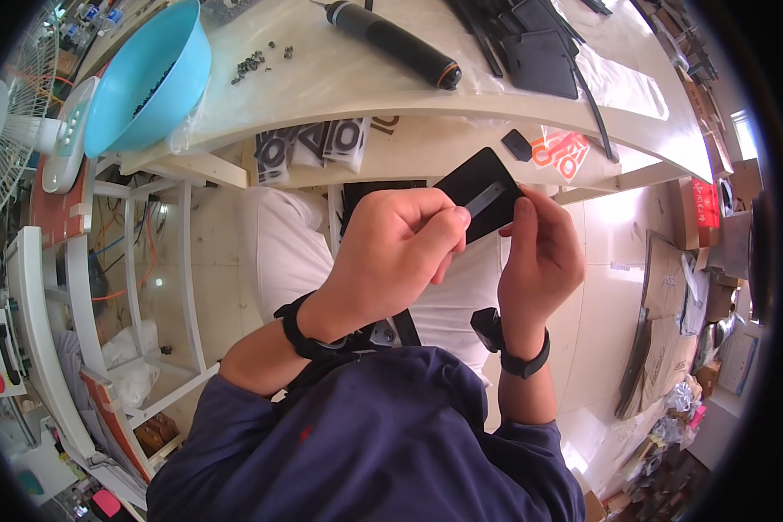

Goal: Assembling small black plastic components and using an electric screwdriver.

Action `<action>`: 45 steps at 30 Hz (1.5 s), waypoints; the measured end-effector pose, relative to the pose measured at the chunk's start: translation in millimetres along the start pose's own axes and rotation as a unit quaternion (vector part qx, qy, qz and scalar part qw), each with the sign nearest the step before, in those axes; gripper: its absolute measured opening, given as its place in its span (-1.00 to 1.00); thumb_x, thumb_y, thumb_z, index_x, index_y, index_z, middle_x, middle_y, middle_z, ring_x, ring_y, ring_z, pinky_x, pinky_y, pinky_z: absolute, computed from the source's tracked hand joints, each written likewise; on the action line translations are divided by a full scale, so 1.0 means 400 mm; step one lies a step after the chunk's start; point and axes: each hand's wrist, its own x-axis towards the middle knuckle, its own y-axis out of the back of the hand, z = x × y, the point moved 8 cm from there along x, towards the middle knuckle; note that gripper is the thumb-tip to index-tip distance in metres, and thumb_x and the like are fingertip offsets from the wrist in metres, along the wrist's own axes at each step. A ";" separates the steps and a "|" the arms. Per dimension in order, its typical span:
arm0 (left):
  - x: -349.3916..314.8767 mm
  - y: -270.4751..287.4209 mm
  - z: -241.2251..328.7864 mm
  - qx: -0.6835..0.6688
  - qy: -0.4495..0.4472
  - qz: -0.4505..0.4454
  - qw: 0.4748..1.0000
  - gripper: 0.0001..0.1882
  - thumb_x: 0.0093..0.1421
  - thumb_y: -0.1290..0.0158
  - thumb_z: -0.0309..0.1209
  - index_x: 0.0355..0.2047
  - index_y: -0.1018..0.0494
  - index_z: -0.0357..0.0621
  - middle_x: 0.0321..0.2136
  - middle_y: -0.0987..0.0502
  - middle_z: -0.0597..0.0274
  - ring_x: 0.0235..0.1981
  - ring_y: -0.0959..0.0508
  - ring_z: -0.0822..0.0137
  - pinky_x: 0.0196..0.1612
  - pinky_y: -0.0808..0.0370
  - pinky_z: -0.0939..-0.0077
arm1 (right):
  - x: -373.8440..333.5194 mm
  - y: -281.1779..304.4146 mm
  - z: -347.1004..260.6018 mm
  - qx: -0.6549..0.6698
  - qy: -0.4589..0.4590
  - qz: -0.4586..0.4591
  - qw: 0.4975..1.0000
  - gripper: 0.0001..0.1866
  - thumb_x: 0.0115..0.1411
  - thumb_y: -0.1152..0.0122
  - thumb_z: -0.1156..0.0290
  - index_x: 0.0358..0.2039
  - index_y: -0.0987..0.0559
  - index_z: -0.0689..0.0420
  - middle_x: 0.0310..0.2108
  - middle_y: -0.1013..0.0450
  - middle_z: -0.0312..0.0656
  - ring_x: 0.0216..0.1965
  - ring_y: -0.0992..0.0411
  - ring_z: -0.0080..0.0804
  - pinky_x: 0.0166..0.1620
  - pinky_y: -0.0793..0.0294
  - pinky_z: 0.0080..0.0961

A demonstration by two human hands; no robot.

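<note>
Over my lap, a flat black plate with rounded corners is held tilted in front of the bench. The fingers and thumb of my right hand pinch its right edge. My left hand is closed at the plate's near left side, thumb pressed against the curled fingers. From that pinch a thin grey strip runs across the plate's face. Whether the strip is stuck to the plate or lies loose on it, I cannot tell. My left fingers hide the strip's near end and the plate's lower left part.
On the bench lie a black electric screwdriver, small dark screws and stacked black panels. A light-blue bowl stands at the left, beside a fan. Under the benchtop, a shelf carries bagged parts and a small black piece.
</note>
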 end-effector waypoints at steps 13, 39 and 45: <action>-0.030 0.015 0.001 0.027 0.018 0.032 0.999 -0.65 0.34 0.01 -0.36 -0.59 -0.46 -0.24 -0.76 -0.41 0.37 -0.73 -0.35 0.61 -0.62 -0.24 0.66 | -0.036 -0.051 0.038 0.132 -0.101 -0.063 0.984 -0.87 0.28 -0.23 0.63 -0.17 -0.62 0.32 -0.41 -0.57 -0.22 -0.47 -0.53 -0.63 -0.39 -0.58 -0.68; -0.043 0.052 -0.105 -0.049 0.033 -0.049 0.997 -0.77 0.41 0.09 -0.44 -0.15 -0.52 -0.31 -0.62 -0.49 0.32 -0.63 -0.37 0.62 -0.58 -0.22 0.70 | -0.095 -0.116 -0.002 0.156 0.018 -0.163 0.974 -0.75 0.04 -0.31 0.76 -0.25 -0.59 0.26 -0.14 -0.57 -0.02 -0.28 -0.58 -0.31 -0.19 -0.57 -0.46; -0.060 0.066 -0.131 -0.097 0.090 -0.073 0.989 -0.76 0.40 0.09 -0.44 -0.11 -0.52 -0.33 -0.58 -0.53 0.27 -0.63 -0.35 0.60 -0.58 -0.23 0.69 | -0.119 -0.131 -0.023 0.096 0.071 -0.119 0.986 -0.71 0.06 -0.32 0.76 -0.20 -0.52 0.27 -0.09 -0.57 0.00 -0.32 -0.57 -0.38 -0.25 -0.58 -0.53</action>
